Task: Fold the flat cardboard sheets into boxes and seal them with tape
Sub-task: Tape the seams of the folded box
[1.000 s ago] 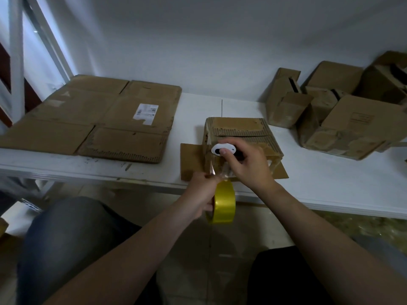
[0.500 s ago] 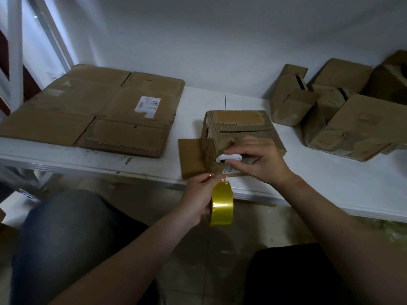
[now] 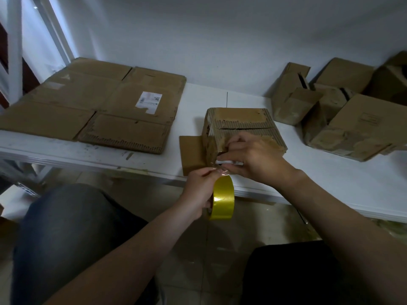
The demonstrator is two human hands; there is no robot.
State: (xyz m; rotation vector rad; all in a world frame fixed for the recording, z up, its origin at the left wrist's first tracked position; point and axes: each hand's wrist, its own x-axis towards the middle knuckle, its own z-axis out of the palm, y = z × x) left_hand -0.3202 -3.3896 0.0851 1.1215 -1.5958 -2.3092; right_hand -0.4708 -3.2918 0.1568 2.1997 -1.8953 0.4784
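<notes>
The box (image 3: 240, 126) stands near the front edge of the white surface (image 3: 330, 179). Its top flaps are folded shut with a dark slit still showing along their seam, and one loose flap (image 3: 190, 150) lies flat at the box's left. Sealing looks to be the step in hand.

The right hand (image 3: 255, 159) is pressed against the box's near face, fingers curled, pinching a small white object (image 3: 224, 162) against the cardboard; what that object is cannot be told. Just below the box's near corner, off the surface edge, the left hand (image 3: 201, 190) is wrapped around the yellow tape roll (image 3: 222, 198), thumb and forefinger pinched together at the top of the roll. A short glint there suggests a strip running up to the box, though it is too faint to be sure.

The next move probably calls for separating the strip from the roll close to the box, then smoothing the end flat so it grips.

Left of the box lie the flat sheets (image 3: 94, 106), one bearing a white label (image 3: 148, 101). Right of the box sits a heap of folded boxes (image 3: 343, 119).
</notes>
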